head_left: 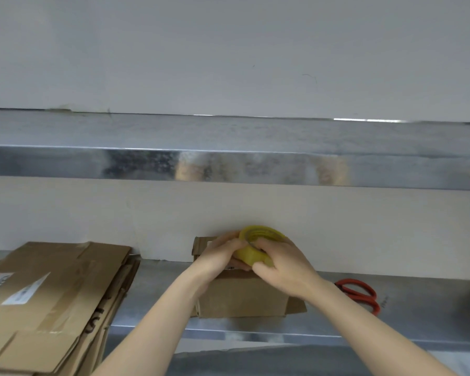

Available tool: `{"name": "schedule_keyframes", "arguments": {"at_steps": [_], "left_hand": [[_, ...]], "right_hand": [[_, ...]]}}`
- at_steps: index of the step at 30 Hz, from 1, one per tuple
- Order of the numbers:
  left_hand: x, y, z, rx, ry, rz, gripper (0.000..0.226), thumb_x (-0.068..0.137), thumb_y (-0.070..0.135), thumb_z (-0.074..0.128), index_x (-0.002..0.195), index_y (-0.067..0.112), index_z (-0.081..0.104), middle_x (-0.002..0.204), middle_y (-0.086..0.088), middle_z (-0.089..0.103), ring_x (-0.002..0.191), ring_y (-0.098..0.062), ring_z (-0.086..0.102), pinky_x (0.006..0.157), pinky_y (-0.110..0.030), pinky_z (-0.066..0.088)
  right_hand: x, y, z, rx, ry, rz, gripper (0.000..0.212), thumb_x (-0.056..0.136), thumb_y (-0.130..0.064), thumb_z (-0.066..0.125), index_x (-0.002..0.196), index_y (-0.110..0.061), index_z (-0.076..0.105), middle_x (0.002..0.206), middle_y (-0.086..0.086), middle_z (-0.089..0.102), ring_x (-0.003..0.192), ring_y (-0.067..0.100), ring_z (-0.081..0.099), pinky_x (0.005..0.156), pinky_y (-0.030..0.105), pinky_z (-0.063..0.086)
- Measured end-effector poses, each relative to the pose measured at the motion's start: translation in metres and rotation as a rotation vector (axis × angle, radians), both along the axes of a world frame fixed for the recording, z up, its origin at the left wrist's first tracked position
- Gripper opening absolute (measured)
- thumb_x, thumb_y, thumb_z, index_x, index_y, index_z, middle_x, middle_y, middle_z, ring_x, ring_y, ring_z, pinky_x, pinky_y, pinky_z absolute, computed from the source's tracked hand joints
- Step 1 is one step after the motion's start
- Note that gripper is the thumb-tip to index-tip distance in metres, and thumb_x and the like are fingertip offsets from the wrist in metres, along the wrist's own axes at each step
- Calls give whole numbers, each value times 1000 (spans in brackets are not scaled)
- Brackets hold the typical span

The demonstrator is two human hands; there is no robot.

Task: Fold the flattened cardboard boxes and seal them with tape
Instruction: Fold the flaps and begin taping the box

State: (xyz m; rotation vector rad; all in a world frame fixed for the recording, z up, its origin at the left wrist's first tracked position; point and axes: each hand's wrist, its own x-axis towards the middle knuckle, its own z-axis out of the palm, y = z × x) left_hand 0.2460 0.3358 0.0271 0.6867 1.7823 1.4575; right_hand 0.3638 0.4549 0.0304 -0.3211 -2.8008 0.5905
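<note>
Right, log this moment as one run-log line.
left hand, right hand: holding tape roll | folded box: under hands | scissors: right of box | flattened boxes: stacked left

Packing station: steel shelves (228, 169), flattened cartons (52, 289)

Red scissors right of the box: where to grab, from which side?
Grip the red scissors by the handle loops, coming from the right. They lie flat on the bench with loops exposed; the blade end is hidden behind the right forearm.
</note>
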Motion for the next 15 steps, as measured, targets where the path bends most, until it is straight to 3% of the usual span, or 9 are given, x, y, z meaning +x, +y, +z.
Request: {"name": "schedule_keyframes", "arguments": {"at_steps": [3, 7, 10, 12, 15], "left_hand": [[1, 2, -1, 14, -20, 73, 27, 99, 30, 52, 113, 8, 58, 96, -14, 71, 73, -20, 72, 60, -20, 53], [3, 3, -4, -15, 0, 87, 16, 98, 29, 55, 100, 13, 56, 95, -9, 69, 74, -14, 68, 56, -14, 49], [2, 5, -5, -8, -25, 81, 9, 96, 20, 57, 98, 12, 53, 92, -10, 66, 75, -16, 66, 55, -16, 50], [1, 4, -3, -9, -31, 79, 16, 94, 21, 58, 104, 10, 53, 92, -11, 66, 75, -17, 67, 55, -17, 50], [-3, 6, 0, -37, 11, 3, 34, 87, 23, 52, 117, 11, 61, 100, -15, 70, 85, -24, 71, 66, -27, 56]], "right_hand": [[1, 0, 4, -4, 19, -37, 29, 90, -39, 53, 71, -19, 46, 65, -4, 48, 70, 16, 42, 67, 30, 33], [1, -1, -2, 16, 48, -76, 45, 92, -47, 49, 65, -13, 42, 60, 1, 47, 67, 19, 47, 55, 18, 24], [-1, -7, -6, 21, 30, -55, 36, 92, -43, 48, 67, -20, 38, 66, -1, 51, 75, 26, 52, 62, 31, 34], [-2, -8, -4, -4, 29, -32, 29, 92, -40, 48, 73, -18, 46, 73, 4, 58, 79, 29, 54, 68, 35, 43], [1, -5, -3, 8, -15, 21, 25, 90, -40, 49, 102, -21, 58, 95, 1, 68, 93, 24, 59, 81, 32, 45]]}}
